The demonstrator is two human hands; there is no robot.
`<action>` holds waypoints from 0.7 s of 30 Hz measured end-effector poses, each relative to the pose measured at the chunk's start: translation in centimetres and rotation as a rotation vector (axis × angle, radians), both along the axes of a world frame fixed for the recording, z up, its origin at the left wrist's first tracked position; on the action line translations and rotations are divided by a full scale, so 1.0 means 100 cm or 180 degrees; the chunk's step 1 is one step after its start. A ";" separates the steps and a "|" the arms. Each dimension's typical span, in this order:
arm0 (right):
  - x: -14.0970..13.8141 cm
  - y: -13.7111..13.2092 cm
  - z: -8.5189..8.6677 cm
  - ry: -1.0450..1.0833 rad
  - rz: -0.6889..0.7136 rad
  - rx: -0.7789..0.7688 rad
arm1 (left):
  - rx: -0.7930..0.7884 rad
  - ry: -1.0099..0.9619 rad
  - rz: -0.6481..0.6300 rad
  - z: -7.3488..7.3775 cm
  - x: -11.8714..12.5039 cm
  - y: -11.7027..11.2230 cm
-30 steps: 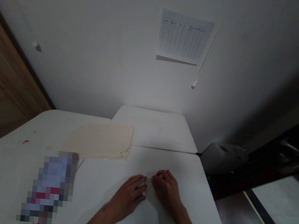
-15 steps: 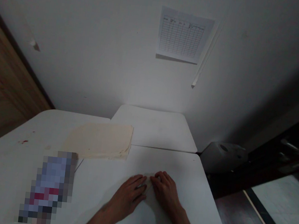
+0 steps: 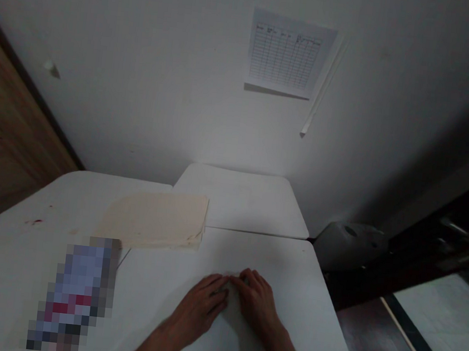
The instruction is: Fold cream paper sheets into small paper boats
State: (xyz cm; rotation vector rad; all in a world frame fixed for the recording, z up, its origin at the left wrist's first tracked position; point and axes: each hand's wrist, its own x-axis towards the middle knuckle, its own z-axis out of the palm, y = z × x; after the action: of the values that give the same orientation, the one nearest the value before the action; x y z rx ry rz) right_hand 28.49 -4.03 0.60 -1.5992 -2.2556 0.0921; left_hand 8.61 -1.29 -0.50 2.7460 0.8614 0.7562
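Observation:
My left hand [image 3: 207, 302] rests low over the white table [image 3: 177, 281], its fingers bent and pointing toward my right hand [image 3: 255, 300]. The fingertips of both hands come together just above the tabletop. A small pale thing seems to lie between them, mostly covered by the fingers; I cannot make out its kind. On my right hand, the thumb and index finger are pinched toward the left fingertips, with the other fingers curled.
A stack of beige paper sheets [image 3: 162, 221] lies at the back left. A pixelated, blurred patch [image 3: 80, 288] covers something at left. A printed form [image 3: 287, 55] hangs on the wall. A grey container [image 3: 348, 246] stands beyond the table's right edge.
The index fingertips have drawn closer together, and my right thumb and index finger have shifted slightly left. Less of the small pale thing shows between the hands.

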 end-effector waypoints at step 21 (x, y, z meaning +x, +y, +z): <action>0.006 -0.018 -0.003 -0.0261 -0.0699 0.0133 | 0.0201 0.0014 0.0165 -0.003 -0.002 -0.005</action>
State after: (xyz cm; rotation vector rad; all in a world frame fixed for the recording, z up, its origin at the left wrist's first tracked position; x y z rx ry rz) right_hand 29.14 -5.85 0.27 -1.8467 -2.1093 -0.0793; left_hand 8.42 -1.80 -0.81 2.7908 0.9285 0.8005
